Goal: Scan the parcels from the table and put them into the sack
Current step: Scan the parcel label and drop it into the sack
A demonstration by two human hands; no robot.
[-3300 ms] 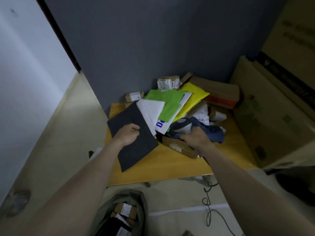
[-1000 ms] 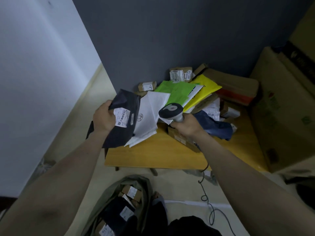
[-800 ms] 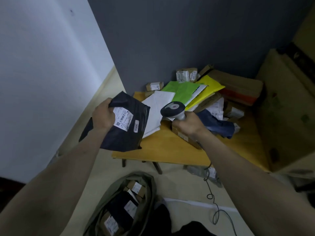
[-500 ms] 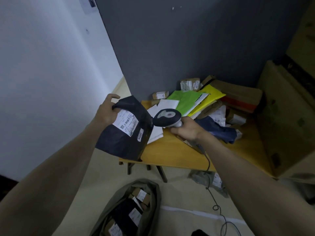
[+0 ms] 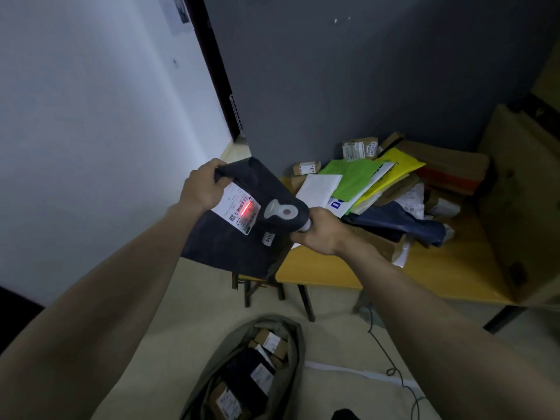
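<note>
Black poly mailer [image 5: 239, 237] under scan, above table's [image 5: 339, 268] left edge.

Pinched at upper corner by left hand [image 5: 203, 185]; barcode scanner [image 5: 283, 214] clutched in right hand [image 5: 321, 234], red line cast across white shipping label [image 5: 239, 211]. Small sticker [image 5: 268, 237] lettering too blurred; "D" legible on white mailer [image 5: 357, 194]. Sack [image 5: 242, 377] gaped on floor below.

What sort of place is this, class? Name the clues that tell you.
Probably a parcel sorting room. A hand holds a dark mailer bag under a scanner, more parcels are heaped on a table, and a sack of scanned ones lies on the floor.
</note>
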